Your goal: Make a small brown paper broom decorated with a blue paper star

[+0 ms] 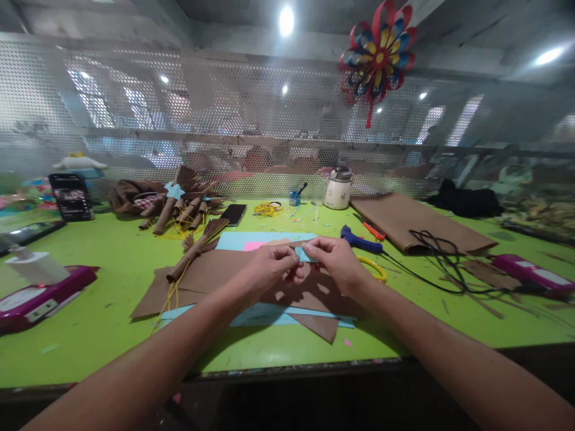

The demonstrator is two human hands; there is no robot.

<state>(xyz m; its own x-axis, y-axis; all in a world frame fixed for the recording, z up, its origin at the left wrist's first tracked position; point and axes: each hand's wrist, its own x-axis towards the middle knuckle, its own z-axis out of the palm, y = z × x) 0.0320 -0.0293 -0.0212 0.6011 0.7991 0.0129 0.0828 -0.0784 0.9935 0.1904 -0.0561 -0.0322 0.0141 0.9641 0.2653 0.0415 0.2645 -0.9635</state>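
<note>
Between my two hands a small piece of light blue paper (303, 255) is held above the brown paper sheets. My left hand (277, 264) pinches its left edge, fingers curled. My right hand (335, 260) grips its right side between thumb and fingers. Beneath them lie brown paper (215, 272), light blue sheets (256, 316) and a bit of pink paper (256, 246). Left of my hands rests a rolled brown paper bundle (191, 254) tied with yellow string. A blue glue gun (362, 239) lies just beyond my right hand.
More brown rolls (179, 206), one with a blue star, lie at the back left near a phone (234, 214). A cream bottle (338, 190), orange cutter (374, 231), yellow-handled scissors (375, 269) and black cable (435, 281) are around. Purple power strips (534, 274) flank the green table (117, 335).
</note>
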